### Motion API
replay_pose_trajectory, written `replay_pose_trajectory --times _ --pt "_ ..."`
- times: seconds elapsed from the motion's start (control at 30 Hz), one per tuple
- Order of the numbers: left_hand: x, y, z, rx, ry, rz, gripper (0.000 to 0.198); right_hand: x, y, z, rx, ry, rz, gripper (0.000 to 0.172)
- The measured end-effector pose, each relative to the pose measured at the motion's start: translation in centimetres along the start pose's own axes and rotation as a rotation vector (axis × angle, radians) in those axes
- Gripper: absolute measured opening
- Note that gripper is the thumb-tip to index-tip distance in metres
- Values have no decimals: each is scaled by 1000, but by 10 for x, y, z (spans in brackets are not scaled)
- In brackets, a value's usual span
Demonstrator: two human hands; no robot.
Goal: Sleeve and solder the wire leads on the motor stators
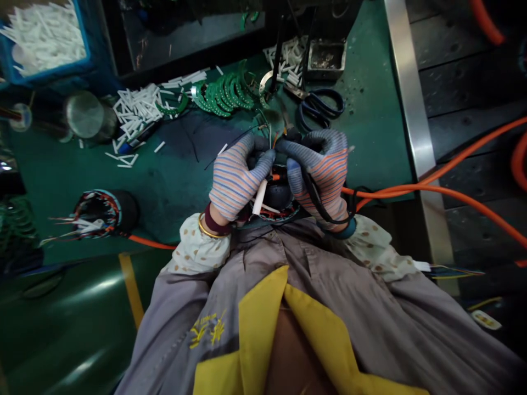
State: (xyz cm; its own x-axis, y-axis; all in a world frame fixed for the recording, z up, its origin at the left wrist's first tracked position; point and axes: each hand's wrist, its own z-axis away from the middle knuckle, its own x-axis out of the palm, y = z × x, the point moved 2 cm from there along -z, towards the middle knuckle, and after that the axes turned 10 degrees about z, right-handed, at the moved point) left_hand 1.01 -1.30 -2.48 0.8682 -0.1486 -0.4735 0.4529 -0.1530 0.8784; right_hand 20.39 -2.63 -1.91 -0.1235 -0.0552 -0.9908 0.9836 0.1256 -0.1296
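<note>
Both hands wear striped gloves with dark-coated fingers. My left hand pinches thin wires between thumb and forefinger. Close beside it, my right hand has its fingers curled and its tips at the same wires. A black cord runs across the right palm to the wrist; what it joins is hidden. Below the hands sits a wound motor stator near my lap, partly covered by them. A white sleeve tube sticks out over the stator's edge, under the left thumb.
Another stator stands at left with an orange cable. Blue-handled scissors, green curved boards, loose white tubes and a metal tin lie beyond the hands. A blue bin holds more tubes. Orange cables cross the right table edge.
</note>
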Motion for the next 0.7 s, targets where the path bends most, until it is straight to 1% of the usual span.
replay_pose_trajectory --times 0.1,0.2,0.27,0.33,0.4,0.47,0.53,0.6,0.7 --pt "-1 -1 3 0 36 -14 29 4 -3 -1 20 52 -26 47" --pt "-2 1 0 63 92 -119 30 13 1 4 0 135 -22 47" --pt "-2 3 -6 99 61 -244 26 23 13 15 6 135 1 40" --pt "-3 3 -14 106 2 -352 23 36 28 30 -11 88 6 32" --pt "-6 3 -22 96 -44 -394 22 50 41 45 -74 64 -38 23" --pt "-10 4 -28 99 -60 -397 18 62 48 54 -150 84 -115 18" --pt "-15 7 -30 96 -72 -417 13 71 50 57 -207 119 -186 19" --pt "-18 10 -31 88 -87 -444 12 75 50 56 -232 140 -224 23" --pt "-19 12 -31 66 -102 -471 16 72 49 51 -235 101 -255 27"
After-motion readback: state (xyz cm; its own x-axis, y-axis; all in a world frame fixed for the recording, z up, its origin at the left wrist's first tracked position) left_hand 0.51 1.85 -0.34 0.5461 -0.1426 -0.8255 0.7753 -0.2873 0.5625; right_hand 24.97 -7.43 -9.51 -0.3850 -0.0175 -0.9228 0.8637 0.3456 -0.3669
